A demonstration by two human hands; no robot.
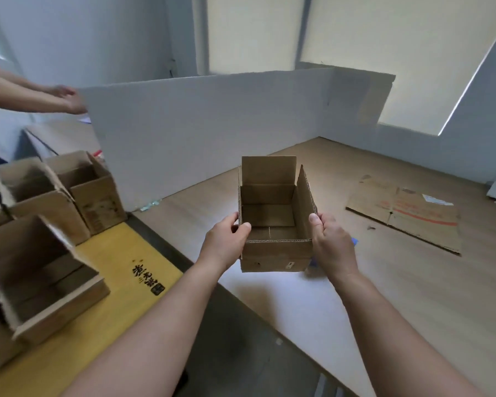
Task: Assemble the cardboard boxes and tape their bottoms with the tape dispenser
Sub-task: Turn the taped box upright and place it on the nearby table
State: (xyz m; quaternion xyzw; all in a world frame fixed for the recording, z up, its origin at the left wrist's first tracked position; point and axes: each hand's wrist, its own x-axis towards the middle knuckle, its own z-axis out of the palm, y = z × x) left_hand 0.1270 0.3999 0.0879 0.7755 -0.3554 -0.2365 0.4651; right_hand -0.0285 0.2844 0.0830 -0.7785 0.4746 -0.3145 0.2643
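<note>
Fingers of the left hand [226,242] and right hand [331,243] clasp opposite sides of a small open cardboard box [275,224], thumbs hooked over its rims, holding it upright above the near left edge of the desk [413,296]. One flattened cardboard sheet [407,213] lies toward the desk's far right side. Several assembled boxes [40,224] stand left of the desk on a yellow surface [98,325].
</note>
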